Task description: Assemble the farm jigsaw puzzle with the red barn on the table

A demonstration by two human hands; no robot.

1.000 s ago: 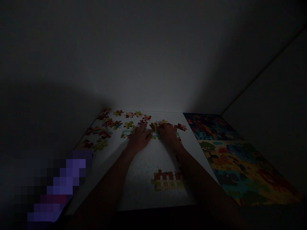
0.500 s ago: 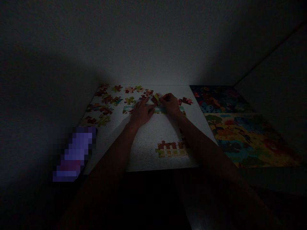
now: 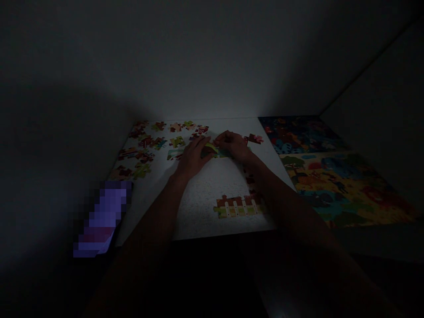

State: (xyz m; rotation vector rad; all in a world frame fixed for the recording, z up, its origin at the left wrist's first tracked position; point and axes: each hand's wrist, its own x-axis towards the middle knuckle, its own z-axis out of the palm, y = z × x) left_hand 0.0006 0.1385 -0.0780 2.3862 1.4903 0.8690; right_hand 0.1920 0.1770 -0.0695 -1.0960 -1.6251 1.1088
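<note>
The dimly lit white desk (image 3: 212, 183) meets a pale wall (image 3: 198, 62). Toward its far edge, a puzzle piece (image 3: 210, 148) sits between left hand (image 3: 192, 157), fingers extended, and right hand (image 3: 234, 145), fingers curled; any grasp, I cannot tell.

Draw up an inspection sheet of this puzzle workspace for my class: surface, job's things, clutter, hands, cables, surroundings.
Surface: flat white tabletop, dimly lit.
Job's things: multicoloured loose jigsaw pieces, mostly far left; pale green strip-shaped puzzle section towards the far side; brown-and-yellow puzzle section with white fence pickets near the front edge.
Clutter: purple oblong object at front left, pixelated; identity unclear.
Hands: bare left hand spread over the strip, beside a flat green-and-brown piece; bare right hand just right of that piece, fingers bent. Grip unclear.
Cables: nothing seen.
Surroundings: plain pale wall behind; dark blue rectangular picture and yellow-and-blue animal picture on the right.
</note>
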